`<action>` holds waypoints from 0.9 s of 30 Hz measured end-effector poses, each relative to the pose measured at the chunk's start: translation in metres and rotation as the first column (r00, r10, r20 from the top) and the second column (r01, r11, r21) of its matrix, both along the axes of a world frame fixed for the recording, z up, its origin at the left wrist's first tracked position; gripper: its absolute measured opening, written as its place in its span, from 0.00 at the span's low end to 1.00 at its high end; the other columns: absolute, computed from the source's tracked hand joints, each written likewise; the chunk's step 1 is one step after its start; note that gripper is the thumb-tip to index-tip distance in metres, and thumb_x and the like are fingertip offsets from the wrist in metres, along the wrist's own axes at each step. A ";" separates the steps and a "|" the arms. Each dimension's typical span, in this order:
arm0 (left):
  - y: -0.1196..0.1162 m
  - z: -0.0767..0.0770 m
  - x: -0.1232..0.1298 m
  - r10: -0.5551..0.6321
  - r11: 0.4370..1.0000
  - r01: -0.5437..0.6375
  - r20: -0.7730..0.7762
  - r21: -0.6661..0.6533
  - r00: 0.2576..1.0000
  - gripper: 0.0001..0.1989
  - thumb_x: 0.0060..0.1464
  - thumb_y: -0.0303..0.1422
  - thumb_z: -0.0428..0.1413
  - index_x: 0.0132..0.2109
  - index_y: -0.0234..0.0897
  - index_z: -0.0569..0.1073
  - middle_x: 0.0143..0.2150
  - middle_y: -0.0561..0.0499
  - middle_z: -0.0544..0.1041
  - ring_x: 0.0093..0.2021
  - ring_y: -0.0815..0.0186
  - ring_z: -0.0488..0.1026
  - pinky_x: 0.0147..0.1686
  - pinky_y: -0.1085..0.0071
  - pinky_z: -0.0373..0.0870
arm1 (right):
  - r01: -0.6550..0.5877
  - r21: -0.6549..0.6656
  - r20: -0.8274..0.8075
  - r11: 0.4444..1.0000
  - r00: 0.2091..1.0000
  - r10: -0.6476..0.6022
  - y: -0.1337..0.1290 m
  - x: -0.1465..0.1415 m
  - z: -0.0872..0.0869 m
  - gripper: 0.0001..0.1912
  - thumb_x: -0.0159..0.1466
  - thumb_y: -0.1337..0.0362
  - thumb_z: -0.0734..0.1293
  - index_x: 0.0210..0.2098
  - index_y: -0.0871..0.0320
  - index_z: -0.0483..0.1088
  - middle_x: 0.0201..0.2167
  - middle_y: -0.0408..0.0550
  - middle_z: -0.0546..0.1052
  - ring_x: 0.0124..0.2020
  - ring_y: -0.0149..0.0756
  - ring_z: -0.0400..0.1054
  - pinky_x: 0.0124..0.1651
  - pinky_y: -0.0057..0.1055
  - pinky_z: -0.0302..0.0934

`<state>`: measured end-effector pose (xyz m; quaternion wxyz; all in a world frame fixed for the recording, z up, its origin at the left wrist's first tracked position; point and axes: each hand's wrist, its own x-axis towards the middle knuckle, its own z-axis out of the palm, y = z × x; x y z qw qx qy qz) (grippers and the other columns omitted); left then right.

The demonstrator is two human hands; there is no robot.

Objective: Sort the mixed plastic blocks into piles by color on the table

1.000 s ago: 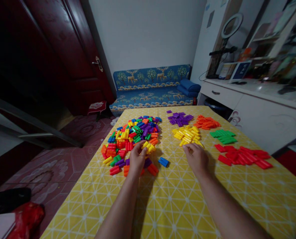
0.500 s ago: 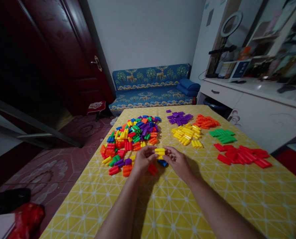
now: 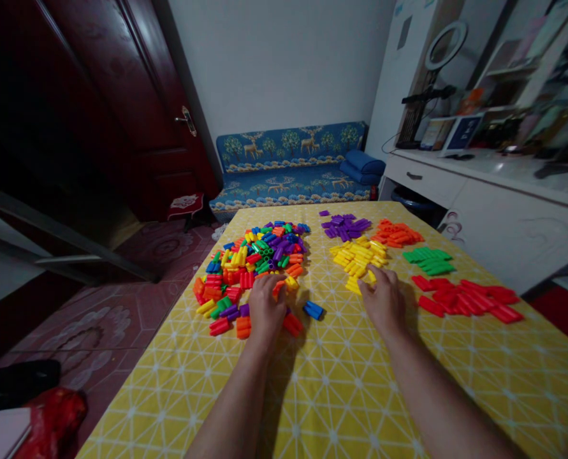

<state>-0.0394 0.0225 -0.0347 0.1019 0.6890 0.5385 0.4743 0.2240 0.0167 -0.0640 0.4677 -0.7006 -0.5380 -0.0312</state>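
My left hand [image 3: 268,309] reaches to the near right side of a mixed heap of plastic tube-shaped building blocks [image 3: 245,279]. Its fingers curl round an orange block [image 3: 278,289], and a yellow block [image 3: 291,282] lies by the fingertips. My right hand [image 3: 384,298] is at the near edge of the yellow pile [image 3: 359,255], thumb and fingers apart. Just left of its thumb lies a yellow block [image 3: 353,285]; another is partly hidden under the fingers. Between my hands a blue block [image 3: 313,310] rests on the tablecloth.
Purple [image 3: 345,227], orange [image 3: 397,234], green [image 3: 428,259] and red [image 3: 468,299] piles lie on the right part of the yellow-patterned table [image 3: 331,389]. Behind it stands a blue patterned sofa [image 3: 284,172]. A white dresser [image 3: 513,204] is at the right.
My hands were together holding yellow blocks over the blue block. They have parted: the right moved right to the yellow pile, the left to the mixed heap. The blue block is uncovered.
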 end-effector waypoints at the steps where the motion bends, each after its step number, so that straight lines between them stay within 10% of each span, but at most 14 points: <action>1: 0.001 0.000 -0.003 0.040 0.999 -0.039 -0.049 0.021 0.998 0.12 0.56 0.28 0.55 0.45 0.38 0.78 0.47 0.44 0.79 0.50 0.54 0.73 0.52 0.57 0.68 | 0.009 0.022 0.046 1.000 0.999 -0.010 -0.002 -0.001 0.002 0.17 0.60 0.58 0.64 0.45 0.58 0.74 0.43 0.57 0.75 0.32 0.38 0.68 0.35 0.34 0.61; 6: 0.003 -0.002 -0.008 0.094 0.994 -0.105 -0.228 -0.037 0.969 0.13 0.57 0.30 0.54 0.48 0.37 0.78 0.50 0.42 0.77 0.52 0.52 0.71 0.52 0.56 0.67 | -0.140 -0.190 0.121 0.972 0.979 0.165 -0.010 -0.019 0.006 0.19 0.66 0.54 0.61 0.25 0.55 0.72 0.25 0.49 0.76 0.28 0.37 0.68 0.31 0.31 0.55; 11: 0.001 -0.005 -0.006 0.033 0.988 -0.088 -0.385 -0.126 0.922 0.17 0.55 0.32 0.57 0.52 0.39 0.77 0.51 0.41 0.78 0.53 0.48 0.71 0.52 0.54 0.65 | -0.239 -0.158 0.072 0.958 0.965 0.253 -0.011 -0.030 0.003 0.10 0.65 0.59 0.63 0.40 0.53 0.75 0.42 0.50 0.80 0.33 0.37 0.73 0.36 0.33 0.63; 17: 0.002 -0.008 -0.008 0.046 0.980 -0.117 -0.381 -0.163 0.923 0.18 0.55 0.29 0.54 0.53 0.38 0.77 0.49 0.41 0.79 0.48 0.53 0.74 0.47 0.60 0.69 | -0.453 -0.091 -0.058 0.887 0.892 0.449 -0.014 -0.049 0.001 0.09 0.64 0.62 0.62 0.38 0.52 0.76 0.39 0.48 0.79 0.38 0.38 0.74 0.41 0.34 0.67; 22: 0.005 -0.004 -0.005 0.058 0.985 -0.040 0.103 -0.170 0.993 0.14 0.56 0.33 0.55 0.48 0.37 0.78 0.43 0.43 0.81 0.40 0.57 0.78 0.41 0.63 0.72 | -0.545 0.006 -0.154 0.838 0.828 0.539 -0.013 -0.061 0.000 0.09 0.65 0.63 0.63 0.39 0.52 0.75 0.40 0.48 0.78 0.42 0.38 0.73 0.43 0.34 0.68; 27: 0.003 0.007 0.007 -0.055 0.907 0.320 0.677 -0.273 0.734 0.29 0.43 0.47 0.65 0.47 0.32 0.76 0.30 0.48 0.81 0.28 0.64 0.76 0.28 0.71 0.71 | -0.583 0.104 -0.267 0.806 0.764 0.587 -0.018 -0.069 0.009 0.11 0.66 0.60 0.63 0.44 0.55 0.74 0.42 0.51 0.78 0.40 0.37 0.73 0.39 0.32 0.68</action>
